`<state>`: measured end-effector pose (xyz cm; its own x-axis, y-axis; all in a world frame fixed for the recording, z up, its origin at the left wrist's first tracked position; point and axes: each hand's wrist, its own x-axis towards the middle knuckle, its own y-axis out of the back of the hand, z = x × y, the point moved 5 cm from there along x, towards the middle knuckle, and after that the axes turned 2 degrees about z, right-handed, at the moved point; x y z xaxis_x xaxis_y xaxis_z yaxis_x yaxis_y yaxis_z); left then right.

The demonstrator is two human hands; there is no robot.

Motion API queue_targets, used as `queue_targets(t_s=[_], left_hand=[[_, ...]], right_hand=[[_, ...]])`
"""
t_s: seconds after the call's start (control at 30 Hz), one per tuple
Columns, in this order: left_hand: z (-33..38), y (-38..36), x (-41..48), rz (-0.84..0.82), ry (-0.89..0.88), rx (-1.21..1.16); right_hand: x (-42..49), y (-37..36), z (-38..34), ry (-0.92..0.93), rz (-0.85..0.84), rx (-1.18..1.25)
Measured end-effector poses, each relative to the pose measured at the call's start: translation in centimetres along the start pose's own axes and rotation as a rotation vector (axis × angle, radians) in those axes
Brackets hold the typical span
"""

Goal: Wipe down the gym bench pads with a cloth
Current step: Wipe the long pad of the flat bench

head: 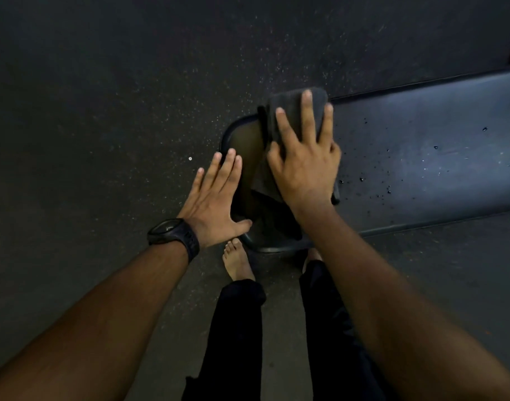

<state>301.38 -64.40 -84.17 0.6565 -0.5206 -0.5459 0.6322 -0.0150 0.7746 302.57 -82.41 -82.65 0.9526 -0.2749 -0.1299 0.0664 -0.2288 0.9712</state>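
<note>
Pressing a dark cloth (288,123) flat with spread, straight fingers, the right hand (304,160) wipes the bench pad's (421,146) near end; the left hand (216,198), fingers straight, holds nothing and apparently braces the pad's edge.

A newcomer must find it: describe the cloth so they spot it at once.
Start at the long dark bench pad running in from the right edge of the view. At its rounded end, the right hand presses flat on a dark grey cloth. Unlike the smooth, shiny pad around it, the cloth is ribbed, folded and matte.
</note>
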Motion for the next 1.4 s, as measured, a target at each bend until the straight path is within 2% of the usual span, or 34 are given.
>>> queue_targets(t_s=[0.03, 0.13, 0.2, 0.3, 0.43, 0.53, 0.6, 0.67, 0.73, 0.8, 0.9, 1.0, 1.07, 1.1, 1.17, 1.23, 1.3, 1.4], left_hand=[[0.0, 0.0, 0.1, -0.005, -0.016, 0.002], [0.1, -0.1, 0.4, -0.048, -0.038, 0.025], [0.1, -0.2, 0.4, -0.068, -0.037, 0.042], [-0.2, -0.4, 0.4, -0.092, -0.033, 0.064], [-1.0, 0.0, 0.7, -0.101, 0.070, -0.037], [-0.9, 0.4, 0.9, -0.101, 0.067, -0.008], [-0.8, 0.7, 0.8, -0.106, 0.065, -0.011], [-0.7, 0.7, 0.7, -0.111, 0.067, -0.018], [-0.5, 0.6, 0.7, -0.093, 0.068, -0.016], [-0.6, 0.5, 0.7, -0.070, 0.063, -0.015], [-1.4, 0.8, 0.7, -0.048, 0.108, -0.039], [-1.6, 0.9, 0.6, -0.031, 0.145, -0.090], [-1.0, 1.1, 0.7, -0.031, 0.106, -0.084], [-0.7, 1.3, 0.8, -0.031, 0.082, -0.062], [-0.2, 1.8, 1.1, -0.052, 0.060, -0.027], [0.2, 1.9, 1.0, -0.070, 0.074, -0.019], [0.4, 2.0, 1.0, -0.072, 0.079, -0.005], [0.7, 1.9, 1.1, -0.064, 0.057, 0.012]], right_hand=[[-2.3, 0.0, 0.4, -0.014, -0.011, 0.008], [-9.9, -1.3, -0.8, 0.098, -0.119, 0.004], [-12.3, -2.2, -2.2, 0.152, -0.114, -0.002], [-9.9, -2.7, -3.7, 0.211, -0.083, 0.014], [-1.8, -2.1, -4.8, 0.373, -0.075, -0.067], [2.4, -0.7, -3.0, 0.207, -0.041, -0.088], [0.6, 0.1, -1.0, 0.053, 0.013, -0.028], [-4.4, 0.0, 0.2, -0.019, 0.042, 0.015], [-9.8, -1.1, -1.0, 0.066, 0.013, 0.029], [-12.4, -2.4, -3.6, 0.268, -0.056, 0.030], [-8.7, -2.5, -5.4, 0.432, -0.104, 0.052], [-3.5, -1.9, -5.2, 0.524, -0.101, -0.048], [-0.5, -1.2, -3.8, 0.486, -0.103, -0.094], [0.6, -0.7, -2.6, 0.409, -0.097, -0.096], [1.0, 0.4, 0.4, 0.133, -0.047, -0.053], [-2.4, 0.9, 2.3, -0.082, 0.005, -0.004], [-8.2, -0.1, 1.2, -0.069, -0.003, 0.004], [-12.7, -1.9, -2.2, 0.184, -0.072, 0.036]])
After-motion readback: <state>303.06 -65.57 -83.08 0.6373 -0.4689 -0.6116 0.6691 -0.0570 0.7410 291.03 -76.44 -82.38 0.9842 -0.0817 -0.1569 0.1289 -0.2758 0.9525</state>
